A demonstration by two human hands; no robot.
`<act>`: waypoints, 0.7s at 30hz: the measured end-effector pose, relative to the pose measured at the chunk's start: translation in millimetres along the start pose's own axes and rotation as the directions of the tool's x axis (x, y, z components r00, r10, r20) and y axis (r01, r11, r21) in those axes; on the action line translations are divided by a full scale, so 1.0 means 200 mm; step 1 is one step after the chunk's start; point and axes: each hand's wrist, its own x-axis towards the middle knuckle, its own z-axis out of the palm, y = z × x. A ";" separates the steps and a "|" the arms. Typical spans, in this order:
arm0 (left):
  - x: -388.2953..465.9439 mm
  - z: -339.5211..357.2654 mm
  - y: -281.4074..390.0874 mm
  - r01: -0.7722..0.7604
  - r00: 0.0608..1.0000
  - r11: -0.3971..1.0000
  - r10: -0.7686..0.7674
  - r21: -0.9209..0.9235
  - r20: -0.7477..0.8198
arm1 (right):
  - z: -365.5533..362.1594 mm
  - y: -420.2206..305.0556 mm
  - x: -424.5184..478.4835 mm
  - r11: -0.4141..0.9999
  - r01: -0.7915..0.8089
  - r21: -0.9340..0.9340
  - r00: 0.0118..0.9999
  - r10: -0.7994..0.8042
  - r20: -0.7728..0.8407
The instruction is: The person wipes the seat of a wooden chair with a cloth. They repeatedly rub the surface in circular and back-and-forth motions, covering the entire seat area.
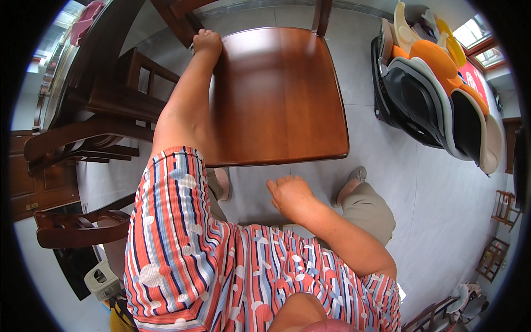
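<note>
A wooden chair with a broad, glossy brown seat (278,99) stands before me. My left hand (207,41) is at the seat's far left corner, beside the dark backrest post (178,20). Its fingers are bent, and a small pale edge shows under it; whether it grips this or the chair cannot be told. Between the seat's near edge and my body, my right hand (290,193) hangs over the floor, back of the hand up and fingers curled in. Nothing shows in it, though its palm is hidden.
Dark wooden chairs (83,133) and a dark table (97,54) stand at the left. Another chair's backrest (83,228) is at the lower left, near a pale plastic object (101,280). Child seats (419,95) in black, grey and orange lie at the right. My feet flank the chair's near side.
</note>
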 end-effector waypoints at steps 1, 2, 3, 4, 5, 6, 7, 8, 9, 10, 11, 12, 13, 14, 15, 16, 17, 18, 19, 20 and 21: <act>0.00 -0.02 0.00 -0.022 1.000 0.996 0.020 0.085 0.016 | 0.00 0.00 0.00 1.000 -0.001 0.002 1.000 0.001 -0.006; 0.00 -0.04 0.00 -0.023 0.999 0.994 0.020 0.105 0.029 | 0.00 0.00 0.00 1.000 -0.001 0.004 1.000 0.001 -0.013; -0.01 -0.07 0.01 -0.026 0.999 0.992 0.021 0.125 0.044 | 0.00 0.00 0.00 1.000 -0.003 0.009 1.000 0.003 -0.018; -0.02 -0.08 0.01 -0.031 0.998 0.989 0.022 0.145 0.058 | 0.00 0.01 0.00 1.000 0.000 0.011 1.000 0.001 -0.030; -0.01 -0.08 0.02 -0.035 0.997 0.987 0.024 0.159 0.075 | 0.01 0.01 0.00 1.000 0.002 0.014 0.999 -0.001 -0.042; -0.01 -0.09 0.01 -0.035 0.996 0.985 0.020 0.171 0.091 | 0.02 0.02 0.00 1.000 0.007 0.012 0.999 -0.006 -0.053; -0.01 -0.09 0.01 -0.036 0.994 0.982 0.016 0.184 0.105 | 0.02 0.02 -0.01 1.000 0.009 0.004 0.998 -0.009 -0.059; 0.00 -0.08 0.00 -0.032 0.993 0.983 0.010 0.180 0.118 | 0.03 0.01 -0.01 1.000 0.011 -0.005 0.998 -0.011 -0.065; 0.01 -0.07 -0.01 -0.031 0.991 0.984 0.008 0.176 0.133 | 0.03 0.01 -0.01 1.000 0.011 -0.010 0.997 -0.012 -0.071; 0.02 -0.07 -0.01 -0.030 0.989 0.985 0.005 0.172 0.147 | 0.03 0.01 -0.01 1.000 0.012 0.000 0.997 -0.012 -0.078; 0.02 -0.05 -0.02 -0.024 0.988 0.986 -0.002 0.167 0.154 | 0.02 0.00 -0.02 1.000 0.014 0.009 0.996 -0.013 -0.085; 0.02 -0.04 -0.03 -0.019 0.987 0.986 -0.008 0.163 0.161 | 0.01 0.01 -0.01 1.000 0.015 0.020 0.995 -0.013 -0.095; 0.02 -0.03 -0.03 -0.013 0.986 0.987 -0.014 0.160 0.167 | 0.01 0.01 -0.01 1.000 0.014 0.022 0.996 -0.012 -0.092; 0.01 -0.02 -0.03 0.021 0.988 0.989 -0.042 0.144 0.146 | 0.00 0.01 -0.01 1.000 0.013 0.023 0.996 -0.011 -0.089; -0.01 -0.02 -0.03 0.040 0.993 0.993 -0.052 0.111 0.105 | 0.00 0.01 -0.02 1.000 0.010 0.025 0.996 -0.007 -0.088; -0.03 -0.02 -0.03 0.059 0.996 0.995 -0.064 0.077 0.064 | 0.00 0.00 -0.02 1.000 0.007 0.018 0.996 -0.006 -0.083; -0.05 -0.02 -0.02 0.077 0.997 0.996 -0.078 0.042 0.025 | -0.01 0.00 -0.02 1.000 0.005 0.011 0.997 -0.004 -0.078; -0.08 -0.02 -0.03 0.105 0.993 0.994 -0.106 -0.024 -0.057 | -0.01 0.00 -0.02 1.000 0.008 0.003 0.997 -0.008 -0.075; -0.12 -0.01 -0.03 0.120 0.989 0.991 -0.124 -0.051 -0.079 | -0.01 0.00 -0.02 1.000 0.003 0.003 0.997 -0.003 -0.075; -0.15 0.01 -0.03 0.135 0.985 0.988 -0.142 -0.078 -0.100 | 0.00 0.00 -0.02 1.000 -0.003 0.003 0.997 0.003 -0.075; -0.19 0.04 -0.05 0.158 0.978 0.982 -0.170 -0.103 -0.121 | 0.00 0.00 -0.01 1.000 0.001 -0.001 0.997 -0.001 -0.074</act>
